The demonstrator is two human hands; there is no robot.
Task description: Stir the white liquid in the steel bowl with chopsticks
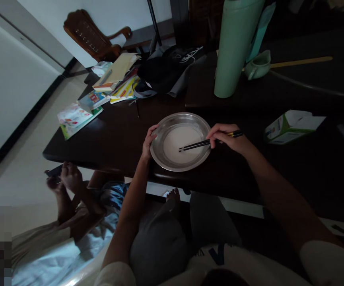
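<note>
A round metal bowl stands on the dark table near its front edge, with a pale, milky liquid inside. My left hand grips the bowl's left rim, fingers closed over its outer side. In my right hand is a pair of black chopsticks with gold bands near the top. Their tips point left and down, at the liquid's surface around the middle of the bowl. Whether the tips dip below the surface is hard to tell in the dim light.
Books and papers and a black bag lie at the back left. Behind the bowl stand a tall green flask and a small green pitcher. An opened carton is at right. Another person sits at left holding a phone.
</note>
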